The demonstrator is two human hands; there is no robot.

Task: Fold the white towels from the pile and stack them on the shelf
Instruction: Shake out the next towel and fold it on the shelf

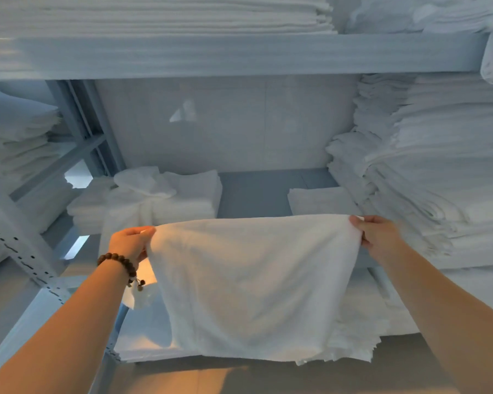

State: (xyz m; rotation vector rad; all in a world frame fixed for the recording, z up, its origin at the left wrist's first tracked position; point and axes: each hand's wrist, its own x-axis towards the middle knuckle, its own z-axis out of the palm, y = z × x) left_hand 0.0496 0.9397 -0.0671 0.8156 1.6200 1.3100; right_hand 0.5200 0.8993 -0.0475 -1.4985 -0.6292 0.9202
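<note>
A white towel (251,282) hangs spread out in front of the shelf, held up by its two top corners. My left hand (131,241), with a bead bracelet at the wrist, pinches the top left corner. My right hand (374,233) pinches the top right corner. The towel's lower edge hangs down over the front of a lower shelf. Behind it, a bare grey patch of the middle shelf (268,191) lies between a low folded stack (320,200) on the right and a rougher stack of folded towels (160,194) on the left.
A tall stack of white towels (427,166) fills the right side of the shelf. The upper shelf beam (239,55) carries more folded linen (182,15). A perforated metal upright (20,251) stands at the left. More towels lie on the lower shelf (362,317).
</note>
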